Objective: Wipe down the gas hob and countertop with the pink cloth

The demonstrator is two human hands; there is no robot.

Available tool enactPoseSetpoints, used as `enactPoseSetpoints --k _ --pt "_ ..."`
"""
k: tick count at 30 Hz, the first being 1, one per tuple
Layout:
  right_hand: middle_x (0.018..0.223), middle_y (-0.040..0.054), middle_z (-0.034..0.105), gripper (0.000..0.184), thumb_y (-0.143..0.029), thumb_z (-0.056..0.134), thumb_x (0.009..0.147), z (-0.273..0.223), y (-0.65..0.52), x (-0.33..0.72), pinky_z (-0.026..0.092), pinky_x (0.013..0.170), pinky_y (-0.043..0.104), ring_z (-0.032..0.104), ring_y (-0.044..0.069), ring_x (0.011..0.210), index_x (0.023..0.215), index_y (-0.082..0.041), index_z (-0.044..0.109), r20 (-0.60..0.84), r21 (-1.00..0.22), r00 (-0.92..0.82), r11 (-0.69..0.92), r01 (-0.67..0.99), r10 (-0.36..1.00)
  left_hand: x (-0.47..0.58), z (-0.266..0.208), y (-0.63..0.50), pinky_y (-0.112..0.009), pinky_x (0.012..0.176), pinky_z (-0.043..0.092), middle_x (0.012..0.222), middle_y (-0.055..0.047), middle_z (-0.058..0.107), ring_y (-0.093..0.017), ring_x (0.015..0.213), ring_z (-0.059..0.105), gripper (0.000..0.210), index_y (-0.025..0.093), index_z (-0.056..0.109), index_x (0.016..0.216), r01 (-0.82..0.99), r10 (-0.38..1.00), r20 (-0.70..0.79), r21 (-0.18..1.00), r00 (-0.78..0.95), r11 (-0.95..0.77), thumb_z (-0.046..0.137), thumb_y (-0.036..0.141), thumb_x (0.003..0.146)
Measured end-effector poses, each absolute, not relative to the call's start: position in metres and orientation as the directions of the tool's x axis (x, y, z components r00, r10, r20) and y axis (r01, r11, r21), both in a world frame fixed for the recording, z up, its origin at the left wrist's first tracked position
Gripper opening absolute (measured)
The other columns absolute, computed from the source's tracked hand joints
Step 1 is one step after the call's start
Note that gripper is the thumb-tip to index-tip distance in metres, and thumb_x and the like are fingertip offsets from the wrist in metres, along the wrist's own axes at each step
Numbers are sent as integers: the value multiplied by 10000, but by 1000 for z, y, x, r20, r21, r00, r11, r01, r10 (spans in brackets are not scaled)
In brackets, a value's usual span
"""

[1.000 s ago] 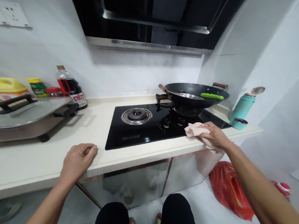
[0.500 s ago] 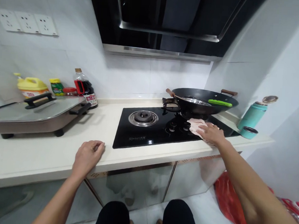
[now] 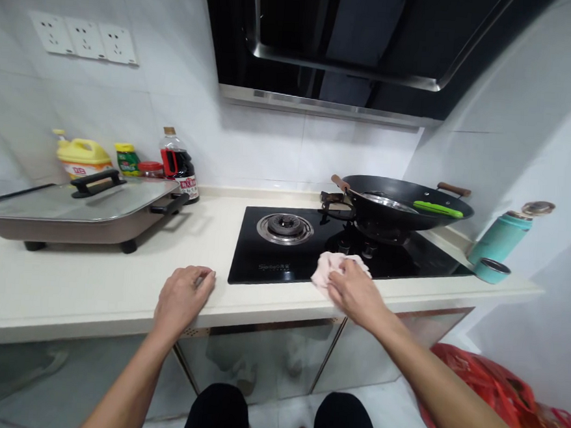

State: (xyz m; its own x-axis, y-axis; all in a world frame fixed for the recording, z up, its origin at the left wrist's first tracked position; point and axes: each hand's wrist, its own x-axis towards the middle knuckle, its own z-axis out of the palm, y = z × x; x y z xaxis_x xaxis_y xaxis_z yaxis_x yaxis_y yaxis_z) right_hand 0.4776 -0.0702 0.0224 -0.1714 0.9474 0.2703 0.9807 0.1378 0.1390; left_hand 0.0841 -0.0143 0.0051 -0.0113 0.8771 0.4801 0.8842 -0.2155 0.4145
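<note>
My right hand (image 3: pixel 357 293) presses a pale pink cloth (image 3: pixel 325 267) down on the front edge of the black glass gas stove (image 3: pixel 250 257), its fingers closed over the bunched fabric. Just behind the cloth are the stove's control knobs (image 3: pixel 368 250). To the left of the stove, my left hand (image 3: pixel 182 299) rests on the cream countertop (image 3: pixel 114 287) in a loose fist, with nothing seen in it. The left burner (image 3: pixel 285 227) is bare. On the right burner stands a black wok (image 3: pixel 388 214) with a shiny metal lid or dish and a bright green-handled utensil (image 3: pixel 437 209) inside.
A lidded electric pan (image 3: pixel 79 226) stands at the left, with a soy sauce bottle (image 3: pixel 181 174) and a yellow jug (image 3: pixel 84 155) behind it. At the right end are a teal flask (image 3: pixel 502 235) and its cup (image 3: pixel 491 271). The range hood (image 3: pixel 334 80) overhangs; a red bag (image 3: pixel 484 378) lies below.
My right hand has slid the cloth leftward along the front of the stove, away from below the wok. My left hand stays on the countertop. The view has shifted slightly.
</note>
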Motion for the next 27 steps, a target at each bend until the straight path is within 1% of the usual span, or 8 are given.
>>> enactPoseSetpoints --k 3,6,10,13,16,20,24,27 --pt "1268 178 595 327 -388 531 1038 30 -52 431 436 998 420 544 329 1169 1228 -200 718 266 145 -261 229 963 928 83 4 -16 -405 898 493 1042 -73 800 -313 1058 672 402 246 757 928 883 873 488 413 -5 -226 454 511 927" --pt "1260 187 606 371 -350 513 1032 36 -20 406 442 994 434 566 333 1148 1318 -172 670 244 147 -262 232 962 934 81 1 -15 -399 904 485 1032 -67 802 -303 1048 672 371 251 747 916 870 860 511 423 3 -254 474 502 927" --pt "1286 187 606 397 -292 437 1054 40 31 408 462 954 411 616 314 1110 1377 -167 630 227 72 -126 112 991 966 79 -4 -14 -402 908 480 1004 -57 799 -291 1018 674 354 258 740 916 858 843 538 427 12 -285 481 499 933" --pt "1316 189 599 396 -271 421 1060 40 65 420 462 973 407 627 321 1146 1378 -166 634 223 9 2 -4 1000 975 78 -5 -15 -399 897 484 984 -51 794 -281 994 676 341 258 735 905 845 837 548 443 9 -299 488 491 938" --pt "1324 210 600 387 -231 423 1057 39 94 430 458 1002 411 628 330 1181 1361 -131 640 219 -37 104 -99 994 970 77 -4 -17 -394 886 488 973 -49 790 -268 970 673 339 253 734 899 817 835 550 476 13 -326 495 487 952" --pt "1328 261 600 367 -177 457 1032 36 127 440 459 1010 427 626 355 1217 1337 -69 631 233 -66 181 -170 983 955 76 -3 -20 -398 886 491 959 -49 786 -257 954 674 323 249 732 907 786 834 551 506 22 -355 513 481 957" --pt "1344 277 607 398 -154 379 1043 34 157 451 455 999 444 620 369 1232 1345 -47 615 249 -104 245 -225 969 937 75 -5 -19 -401 882 498 952 -53 784 -254 940 681 315 251 722 897 778 831 555 514 20 -362 515 478 969" --pt "1369 294 596 431 -212 350 1070 36 173 457 437 1007 461 604 368 1236 1389 -40 583 272 -136 278 -249 959 921 74 -7 -18 -400 886 498 956 -56 783 -253 943 695 306 246 722 908 774 821 570 522 -4 -359 514 460 977"
